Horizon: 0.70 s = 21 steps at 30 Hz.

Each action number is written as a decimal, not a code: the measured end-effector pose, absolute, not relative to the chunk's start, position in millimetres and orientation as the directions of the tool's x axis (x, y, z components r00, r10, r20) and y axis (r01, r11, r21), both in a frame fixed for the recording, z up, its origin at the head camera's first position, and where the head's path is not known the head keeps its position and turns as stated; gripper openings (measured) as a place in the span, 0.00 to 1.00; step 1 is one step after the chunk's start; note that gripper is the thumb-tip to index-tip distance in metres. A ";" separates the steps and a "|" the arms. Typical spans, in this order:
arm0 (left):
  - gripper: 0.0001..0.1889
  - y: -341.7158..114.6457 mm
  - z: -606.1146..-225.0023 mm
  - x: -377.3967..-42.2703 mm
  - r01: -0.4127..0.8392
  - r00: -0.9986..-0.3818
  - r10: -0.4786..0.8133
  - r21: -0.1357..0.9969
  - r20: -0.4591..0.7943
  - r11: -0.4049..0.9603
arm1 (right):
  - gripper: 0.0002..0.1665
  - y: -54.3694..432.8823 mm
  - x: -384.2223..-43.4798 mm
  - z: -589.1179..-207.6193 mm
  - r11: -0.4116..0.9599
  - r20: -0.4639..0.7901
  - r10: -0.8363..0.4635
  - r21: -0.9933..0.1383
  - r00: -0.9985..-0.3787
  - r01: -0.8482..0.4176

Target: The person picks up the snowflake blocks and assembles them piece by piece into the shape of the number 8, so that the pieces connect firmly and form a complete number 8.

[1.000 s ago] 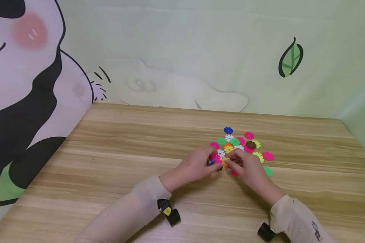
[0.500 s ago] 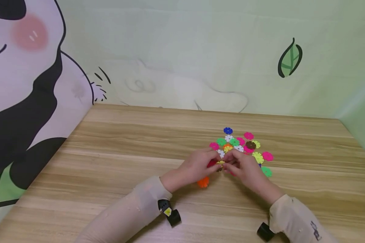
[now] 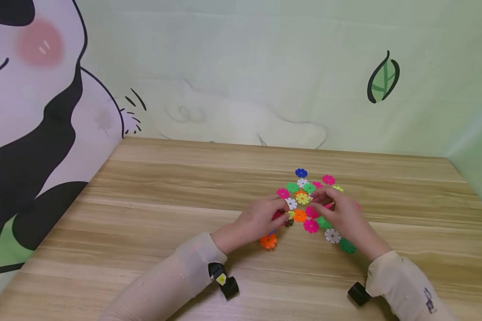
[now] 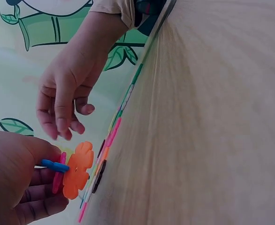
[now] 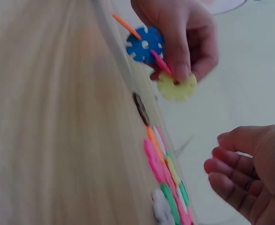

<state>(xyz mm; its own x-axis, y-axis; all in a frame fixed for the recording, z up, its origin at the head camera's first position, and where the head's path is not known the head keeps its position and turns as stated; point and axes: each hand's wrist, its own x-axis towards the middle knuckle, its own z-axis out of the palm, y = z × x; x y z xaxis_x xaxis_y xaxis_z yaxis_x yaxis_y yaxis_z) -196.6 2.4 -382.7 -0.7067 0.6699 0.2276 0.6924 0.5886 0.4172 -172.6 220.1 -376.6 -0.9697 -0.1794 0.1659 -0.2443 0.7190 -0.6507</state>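
Note:
In the head view, my left hand pinches a small chain of interlocking snowflake discs. The right wrist view shows its parts: a blue disc in the middle, an orange disc edge-on at one end, then a pink disc and a yellow disc under the thumb. The orange disc faces the left wrist camera. My right hand hovers over the right part of the loose discs, fingers loosely bent with nothing between them, as the right wrist view also shows.
Loose notched discs lie spread on the wooden table: a blue one farthest back, a white one and a dark green one nearest the right forearm. A painted wall stands behind.
Both hands met at the yellow disc half a second ago; since then my right hand has moved right, away from the chain. The orange disc has come into view below my left hand.

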 end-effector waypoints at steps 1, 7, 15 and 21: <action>0.05 2.3 -382.9 -196.8 0.689 -0.710 0.667 0.418 0.224 0.593 | 0.12 222.5 -173.1 -375.6 0.738 0.158 -0.174 -0.633 -0.972 -0.235; 0.05 1.1 -383.3 -196.9 0.672 -0.725 0.654 0.426 0.215 0.605 | 0.13 234.1 -175.9 -373.6 0.833 0.109 -0.179 -0.513 -0.978 -0.210; 0.05 0.8 -384.5 -197.8 0.675 -0.725 0.652 0.415 0.221 0.610 | 0.15 241.5 -180.4 -379.6 0.904 0.106 -0.236 -0.340 -0.966 -0.258; 0.06 0.7 -384.4 -198.3 0.681 -0.721 0.654 0.405 0.227 0.610 | 0.15 242.6 -182.3 -385.4 0.921 0.139 -0.274 -0.246 -0.952 -0.301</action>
